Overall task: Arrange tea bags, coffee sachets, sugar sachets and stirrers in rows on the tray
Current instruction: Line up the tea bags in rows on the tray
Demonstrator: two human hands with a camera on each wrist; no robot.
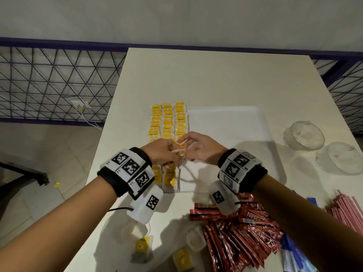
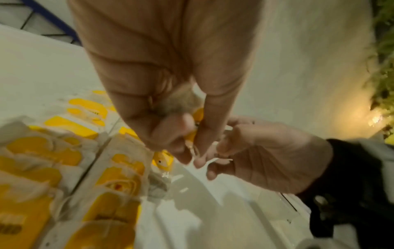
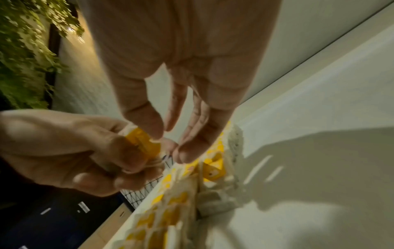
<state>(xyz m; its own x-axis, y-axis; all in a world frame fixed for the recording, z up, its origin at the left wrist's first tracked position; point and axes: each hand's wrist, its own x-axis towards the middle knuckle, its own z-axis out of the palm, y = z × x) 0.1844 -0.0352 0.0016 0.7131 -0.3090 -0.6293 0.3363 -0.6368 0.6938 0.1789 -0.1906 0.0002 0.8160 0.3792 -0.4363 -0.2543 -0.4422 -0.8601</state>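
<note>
Holding one tea bag [image 1: 179,149] above the near part of the white tray [image 1: 261,122], the person works with both hands close together. The left hand [image 1: 164,152] has its fingers curled round the bag and its yellow tag, as the left wrist view shows. The right hand [image 1: 198,148] brings thumb and forefinger together at the edge of the same bag or its string; the other fingers stay loosely spread. Which of the two exactly it pinches, the blurred pictures do not tell.

On the progress: three rows of tea bags [image 1: 168,122] with yellow tags already lie along the left side of the tray, running from its far edge toward the person, and the third row looks not full at the near end. So the tea part seems almost done, but not finished. A few loose tea bags [image 1: 142,247] are on the table [image 1: 216,75] near the person.

The rest of the tray is bare. The red coffee sachets [image 1: 241,230] lie in a heap on the table, at the person's right, and the pink stirrers [image 1: 345,211] in a pile further right, both outside the tray. Sugar sachets cannot be made out with certainty. Two glass bowls [image 1: 303,134] stand right of the tray. By this judgement, most of the task is left.
</note>
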